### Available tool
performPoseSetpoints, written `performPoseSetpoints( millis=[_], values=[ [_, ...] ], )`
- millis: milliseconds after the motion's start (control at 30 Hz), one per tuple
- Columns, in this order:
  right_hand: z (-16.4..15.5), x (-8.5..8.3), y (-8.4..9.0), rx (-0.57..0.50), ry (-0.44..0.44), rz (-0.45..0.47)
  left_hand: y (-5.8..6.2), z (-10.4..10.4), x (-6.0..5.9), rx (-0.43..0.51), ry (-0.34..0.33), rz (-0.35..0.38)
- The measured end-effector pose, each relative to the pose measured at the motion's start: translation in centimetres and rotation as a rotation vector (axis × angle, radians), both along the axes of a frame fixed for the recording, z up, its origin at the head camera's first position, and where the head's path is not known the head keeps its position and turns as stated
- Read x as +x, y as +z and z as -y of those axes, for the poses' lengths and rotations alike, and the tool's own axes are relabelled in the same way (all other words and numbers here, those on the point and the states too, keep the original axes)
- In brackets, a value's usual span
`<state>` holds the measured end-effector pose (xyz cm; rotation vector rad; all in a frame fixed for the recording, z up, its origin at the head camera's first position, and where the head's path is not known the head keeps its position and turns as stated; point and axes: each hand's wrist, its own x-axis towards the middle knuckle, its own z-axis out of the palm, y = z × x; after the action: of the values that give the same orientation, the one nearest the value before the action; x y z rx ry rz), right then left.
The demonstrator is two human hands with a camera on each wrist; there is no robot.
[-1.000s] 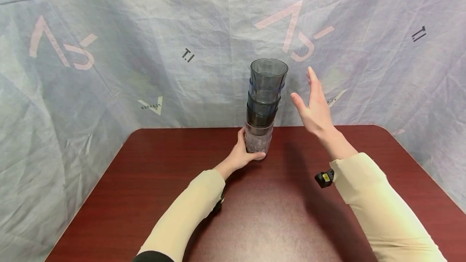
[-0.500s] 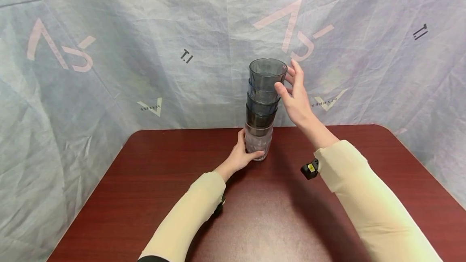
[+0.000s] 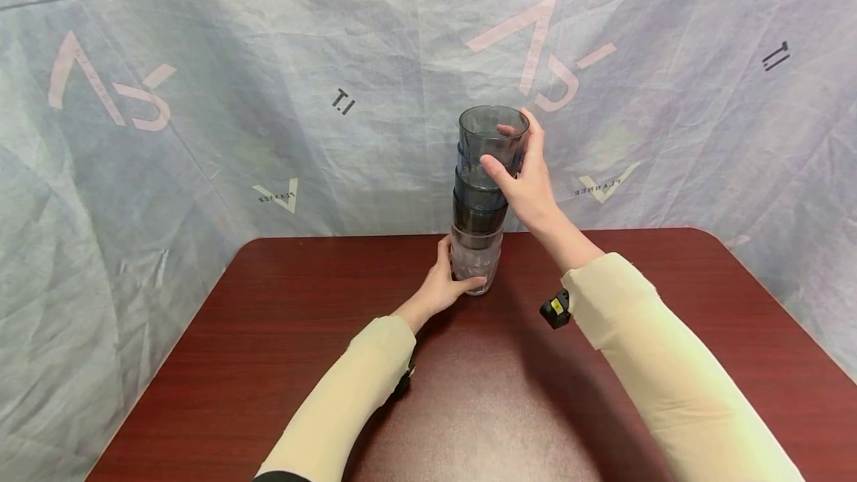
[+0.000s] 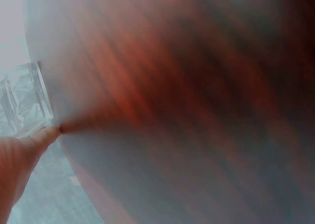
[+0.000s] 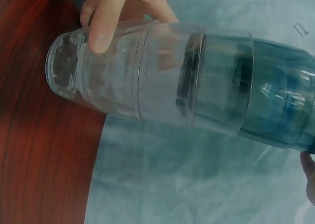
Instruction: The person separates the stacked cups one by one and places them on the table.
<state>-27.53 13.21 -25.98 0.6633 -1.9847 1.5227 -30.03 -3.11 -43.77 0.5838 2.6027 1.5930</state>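
A tall stack of nested drinking glasses stands near the table's far edge in the head view, leaning slightly right. Clear glasses (image 3: pixel 472 262) form its bottom, a dark brownish glass (image 3: pixel 478 219) and bluish ones sit above, and a smoky grey glass (image 3: pixel 483 125) tops it. My left hand (image 3: pixel 438 288) grips the lowest part, thumb across the front. Around the top glass curls my right hand (image 3: pixel 533 186), thumb in front and fingers behind, seen through the glass. In the right wrist view, the left thumb (image 5: pixel 102 29) lies on the clear bottom glass (image 5: pixel 64 69).
The reddish-brown wooden table (image 3: pixel 281 363) stretches to both sides. Right behind its far edge hangs a grey fabric backdrop (image 3: pixel 375 36) with printed letters. A small black camera (image 3: pixel 556 309) is fixed at the right wrist.
My right hand has moved left from beside the stack and closed round the top glass. The left hand and the stack have stayed in place.
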Motion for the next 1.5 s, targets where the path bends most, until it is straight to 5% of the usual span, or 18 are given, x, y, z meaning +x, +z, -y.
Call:
performPoseSetpoints(
  millis=[633,1300,1500],
  values=[
    [0.6,0.9,0.7,-0.017,-0.024,-0.124,0.3,-0.1,0.2,-0.001,0.000,0.011],
    [-1.3,-0.9,2.5,-0.535,0.184,-0.364,0.0,-0.2,0.0,0.030,-0.003,0.017],
    [-4.3,0.0,1.3,-0.555,0.119,-0.363,-0.3,-0.5,-0.3,0.039,-0.005,0.001]
  ],
)
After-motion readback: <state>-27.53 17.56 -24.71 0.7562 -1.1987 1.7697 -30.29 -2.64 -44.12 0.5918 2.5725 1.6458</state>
